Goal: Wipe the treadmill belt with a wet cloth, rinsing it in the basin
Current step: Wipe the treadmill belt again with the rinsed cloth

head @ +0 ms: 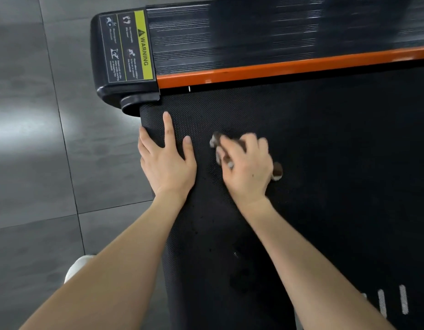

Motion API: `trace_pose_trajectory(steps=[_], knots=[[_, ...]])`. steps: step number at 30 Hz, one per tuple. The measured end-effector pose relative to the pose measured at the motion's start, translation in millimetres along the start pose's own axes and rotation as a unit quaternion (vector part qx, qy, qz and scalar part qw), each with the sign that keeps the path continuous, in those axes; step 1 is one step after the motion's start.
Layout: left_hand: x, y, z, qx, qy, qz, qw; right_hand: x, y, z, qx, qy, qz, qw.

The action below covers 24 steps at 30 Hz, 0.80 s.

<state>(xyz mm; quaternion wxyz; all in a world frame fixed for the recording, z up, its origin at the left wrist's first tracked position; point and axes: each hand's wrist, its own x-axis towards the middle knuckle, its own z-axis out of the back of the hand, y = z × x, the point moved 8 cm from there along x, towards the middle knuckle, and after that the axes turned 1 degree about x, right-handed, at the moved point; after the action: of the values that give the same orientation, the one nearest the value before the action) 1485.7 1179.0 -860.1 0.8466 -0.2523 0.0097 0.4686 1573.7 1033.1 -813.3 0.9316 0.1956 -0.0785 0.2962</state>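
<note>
Two hands rest on the belt point(313, 163): the left hand point(167, 163) presses its end with fingers spread flat, while the right hand point(247, 170), fingers curled over the bunched cloth point(277, 173) beneath them, is nearer the belt's length, which runs rightward from those fingers.

label point(127, 47): on treadmill end cap point(106, 89) | yellow strip: "WARNING" beside a triangle sign | black panels: pictograms, small print too blurred to read
</note>
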Motion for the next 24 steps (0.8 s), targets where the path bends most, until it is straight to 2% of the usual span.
trace_pose_trajectory(steps=[4,6,8,12,16,20,22,24], knots=[[0.0,-1.1,-0.4,0.002,0.007,-0.001,1.0,-33.5,9.8,7.2,0.016,0.056,0.129,0.99],[0.3,-0.3,-1.5,0.007,0.005,0.001,1.0,-15.9,-4.7,6.3,0.011,0.063,0.147,0.987],[1.0,-0.1,-2.5,0.011,0.002,-0.001,1.0,16.9,-35.0,8.9,-0.035,0.03,0.089,0.995],[1.7,0.1,-3.1,0.007,0.0,0.0,1.0,55.5,-89.8,17.2,-0.072,-0.023,-0.145,0.987],[1.2,0.6,-3.3,0.002,0.0,-0.001,1.0,47.3,-84.8,22.7,-0.066,-0.04,-0.199,0.977],[1.6,1.1,-4.0,0.004,-0.005,-0.005,1.0,74.4,-133.0,47.0,-0.005,-0.114,-0.351,0.929],[1.8,1.3,-4.1,0.005,-0.004,-0.004,1.0,93.9,-141.5,42.8,0.004,-0.068,-0.336,0.939],[1.3,0.4,-3.4,0.004,-0.005,-0.006,1.0,99.5,-134.9,31.7,-0.047,0.007,-0.27,0.962]])
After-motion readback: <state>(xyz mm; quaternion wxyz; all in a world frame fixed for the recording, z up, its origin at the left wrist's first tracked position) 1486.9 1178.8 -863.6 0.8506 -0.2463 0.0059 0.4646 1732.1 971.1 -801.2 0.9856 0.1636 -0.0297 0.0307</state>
